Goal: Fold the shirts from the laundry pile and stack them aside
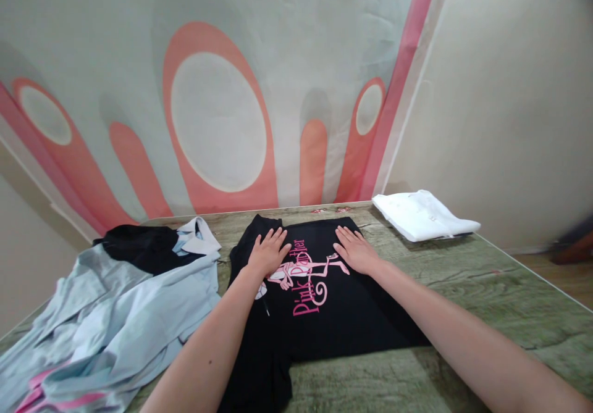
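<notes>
A black T-shirt [365,314] with a pink cartoon print and pink lettering lies spread on the table, its neck end toward the left. My left hand [269,252] rests flat on it near the far sleeve, fingers stretched out beside the print. Flat on the far right part of the shirt is my right hand [356,251], fingers extended near the printed figure's feet. Neither hand grips the cloth. My left forearm covers part of the shirt's neck area.
Loose light blue and black clothes [139,302] are heaped on the left of the table. A folded white garment [424,215] lies at the far right edge. The wood-patterned table [500,302] meets a wall with an orange and white design [217,123].
</notes>
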The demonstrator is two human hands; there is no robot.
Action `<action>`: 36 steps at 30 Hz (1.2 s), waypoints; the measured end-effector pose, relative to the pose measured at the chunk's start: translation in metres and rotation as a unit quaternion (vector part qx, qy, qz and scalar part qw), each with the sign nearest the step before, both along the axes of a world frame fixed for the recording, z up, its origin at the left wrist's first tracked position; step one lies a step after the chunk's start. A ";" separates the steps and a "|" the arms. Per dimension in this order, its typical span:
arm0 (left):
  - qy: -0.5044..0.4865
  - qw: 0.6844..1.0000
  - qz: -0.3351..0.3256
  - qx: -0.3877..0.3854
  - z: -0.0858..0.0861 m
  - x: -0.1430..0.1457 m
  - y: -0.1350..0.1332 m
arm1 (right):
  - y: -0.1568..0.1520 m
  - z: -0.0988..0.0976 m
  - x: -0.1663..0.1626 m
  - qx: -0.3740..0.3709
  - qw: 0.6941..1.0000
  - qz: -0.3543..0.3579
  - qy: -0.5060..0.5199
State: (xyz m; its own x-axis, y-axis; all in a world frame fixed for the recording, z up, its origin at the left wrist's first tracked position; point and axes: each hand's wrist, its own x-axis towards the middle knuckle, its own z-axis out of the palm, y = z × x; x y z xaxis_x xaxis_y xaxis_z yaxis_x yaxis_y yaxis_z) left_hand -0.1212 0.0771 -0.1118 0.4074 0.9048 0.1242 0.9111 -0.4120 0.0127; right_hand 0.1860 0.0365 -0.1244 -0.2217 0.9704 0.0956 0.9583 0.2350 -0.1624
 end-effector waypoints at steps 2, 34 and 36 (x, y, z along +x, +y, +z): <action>-0.002 1.000 0.002 -0.001 -0.001 0.000 0.000 | -0.004 0.001 0.009 -0.002 1.000 0.006 -0.006; 0.002 0.997 0.075 -0.015 0.005 -0.027 0.000 | 0.029 -0.009 0.010 0.005 0.999 -0.050 -0.017; 0.003 0.997 0.082 -0.013 0.006 -0.028 0.000 | 0.029 -0.009 0.011 0.009 0.999 -0.050 -0.017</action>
State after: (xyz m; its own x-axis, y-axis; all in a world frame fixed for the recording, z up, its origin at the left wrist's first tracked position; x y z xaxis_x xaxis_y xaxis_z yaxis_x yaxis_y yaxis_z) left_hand -0.1496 0.0770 -0.1063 0.2550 0.9620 0.0972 0.9661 -0.2576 0.0154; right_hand 0.1971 0.0652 -0.1336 -0.1278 0.9859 0.1076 0.9820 0.1410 -0.1254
